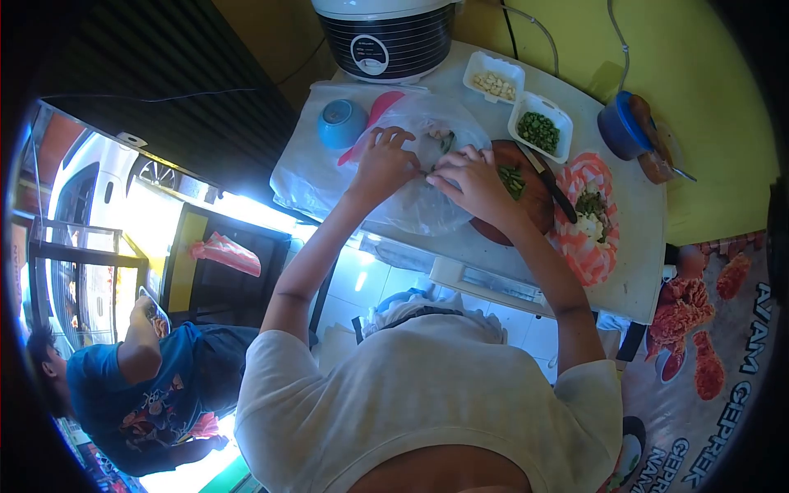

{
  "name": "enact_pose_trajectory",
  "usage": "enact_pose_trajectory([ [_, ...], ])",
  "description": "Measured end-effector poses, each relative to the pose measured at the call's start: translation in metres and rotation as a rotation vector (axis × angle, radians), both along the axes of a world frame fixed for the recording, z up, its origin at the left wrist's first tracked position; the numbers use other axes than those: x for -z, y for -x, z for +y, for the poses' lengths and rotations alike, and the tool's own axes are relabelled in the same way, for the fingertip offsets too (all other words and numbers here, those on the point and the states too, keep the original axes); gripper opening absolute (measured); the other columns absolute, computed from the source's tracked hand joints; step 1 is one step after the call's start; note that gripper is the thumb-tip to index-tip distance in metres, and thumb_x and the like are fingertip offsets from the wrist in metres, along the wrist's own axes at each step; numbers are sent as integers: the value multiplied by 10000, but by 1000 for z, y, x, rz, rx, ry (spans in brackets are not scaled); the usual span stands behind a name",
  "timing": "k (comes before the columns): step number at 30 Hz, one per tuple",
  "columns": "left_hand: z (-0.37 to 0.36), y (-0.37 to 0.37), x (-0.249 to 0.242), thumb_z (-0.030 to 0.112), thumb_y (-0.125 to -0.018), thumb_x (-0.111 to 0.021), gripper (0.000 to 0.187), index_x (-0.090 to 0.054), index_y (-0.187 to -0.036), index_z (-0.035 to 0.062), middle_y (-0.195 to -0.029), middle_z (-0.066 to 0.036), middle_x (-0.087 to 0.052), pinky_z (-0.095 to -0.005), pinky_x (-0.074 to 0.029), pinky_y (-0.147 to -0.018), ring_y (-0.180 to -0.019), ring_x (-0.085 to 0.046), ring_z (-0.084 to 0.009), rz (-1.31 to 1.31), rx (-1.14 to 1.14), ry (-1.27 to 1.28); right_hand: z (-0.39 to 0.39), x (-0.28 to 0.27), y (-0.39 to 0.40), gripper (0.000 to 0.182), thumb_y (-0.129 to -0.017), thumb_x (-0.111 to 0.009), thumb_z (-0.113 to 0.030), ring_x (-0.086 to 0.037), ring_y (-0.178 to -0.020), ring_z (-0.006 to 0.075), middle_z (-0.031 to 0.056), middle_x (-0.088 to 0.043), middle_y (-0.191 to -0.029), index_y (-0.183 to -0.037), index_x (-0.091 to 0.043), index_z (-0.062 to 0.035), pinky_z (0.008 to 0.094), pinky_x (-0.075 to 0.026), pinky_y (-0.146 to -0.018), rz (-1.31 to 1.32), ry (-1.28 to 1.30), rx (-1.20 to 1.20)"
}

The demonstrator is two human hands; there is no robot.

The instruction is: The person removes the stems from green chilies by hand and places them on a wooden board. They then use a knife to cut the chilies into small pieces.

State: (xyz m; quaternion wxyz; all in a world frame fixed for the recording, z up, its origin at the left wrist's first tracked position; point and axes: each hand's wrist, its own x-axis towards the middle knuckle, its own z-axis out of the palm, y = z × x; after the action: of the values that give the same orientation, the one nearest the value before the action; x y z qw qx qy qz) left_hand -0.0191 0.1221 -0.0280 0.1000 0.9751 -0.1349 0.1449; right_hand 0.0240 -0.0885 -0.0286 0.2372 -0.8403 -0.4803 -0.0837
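Note:
Both hands are over a clear plastic bag (448, 209) on the white table. My left hand (386, 164) has its fingers curled together at the bag's left part; what they pinch is too small to name. Close beside it, my right hand (470, 179) is closed at the fingertips, near a small green piece. Pale and green bits show inside the bag. Just right of my right hand lies a round wooden board (534, 205) with cut green pieces (511, 179) and a knife (555, 191) across its edge.
Behind are a rice cooker (386, 41), a blue cup (342, 124) and foam boxes of garlic (495, 85) and chopped greens (538, 130). A pink-white bag with peelings (590, 218) and a blue-lidded tub (625, 127) stand right. Another person (156, 386) is at left.

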Motion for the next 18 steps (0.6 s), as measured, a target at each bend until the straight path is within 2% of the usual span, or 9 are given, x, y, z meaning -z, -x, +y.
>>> enact_pose_trajectory([
  [1,1,1,0,252,-742,-773,92,-795,-794,179,-1214,-23,-631,-472,-319,-1092,-1247,-495,-236,10,-5,-3,-4,1,-1,256,-878,-684,-340,-509,-1019,200,-12,-662,-1007,-838,-761,-99,436,-307,-918,27,39,-17],
  [2,1,1,3,252,-742,-773,92,-795,-794,179,-1214,-23,-631,-472,-319,-1092,-1247,-495,-236,12,-11,-1,-8,2,-1,256,-878,-684,-340,-509,-1019,200,-12,-662,-1007,-838,-761,-99,436,-307,-918,29,40,-22],
  [4,2,0,10,255,-747,-765,109,-795,-813,174,-1205,-25,-630,-466,-312,-1098,-1254,-486,-231,-12,-17,-25,-15,3,2,280,-854,-693,-342,-518,-984,200,-26,-655,-918,-734,-742,-93,423,-328,-878,3,17,-22],
  [8,4,2,14,247,-750,-769,105,-783,-816,166,-1202,-25,-618,-480,-298,-1108,-1247,-491,-234,-61,-28,-10,-16,0,1,288,-841,-711,-349,-509,-1000,203,10,-658,-926,-766,-747,-73,422,-315,-894,38,121,7],
  [11,5,7,2,233,-771,-767,85,-767,-815,160,-1201,-24,-605,-501,-283,-1119,-1234,-504,-237,-118,-52,50,-3,5,-7,200,-812,-730,-301,-515,-973,208,16,-622,-884,-753,-752,-111,414,-333,-880,-87,29,83],
  [13,7,9,-3,233,-799,-760,77,-754,-815,159,-1200,-30,-596,-522,-266,-1129,-1230,-510,-240,-131,-48,66,7,8,-16,128,-780,-755,-267,-506,-1006,216,20,-591,-933,-803,-769,-141,411,-336,-881,-187,-6,152],
  [16,9,10,-5,245,-828,-744,86,-756,-844,161,-1200,-36,-598,-527,-254,-1136,-1239,-507,-238,-135,-49,77,11,6,-24,115,-752,-774,-250,-491,-1049,221,6,-560,-976,-855,-778,-198,408,-338,-882,-158,125,149],
  [18,11,11,-5,244,-837,-736,89,-756,-864,161,-1203,-39,-597,-532,-250,-1137,-1240,-507,-241,-124,-42,101,12,9,-25,122,-750,-774,-255,-479,-1066,215,4,-560,-1004,-867,-776,-218,417,-328,-894,-134,124,101],
])
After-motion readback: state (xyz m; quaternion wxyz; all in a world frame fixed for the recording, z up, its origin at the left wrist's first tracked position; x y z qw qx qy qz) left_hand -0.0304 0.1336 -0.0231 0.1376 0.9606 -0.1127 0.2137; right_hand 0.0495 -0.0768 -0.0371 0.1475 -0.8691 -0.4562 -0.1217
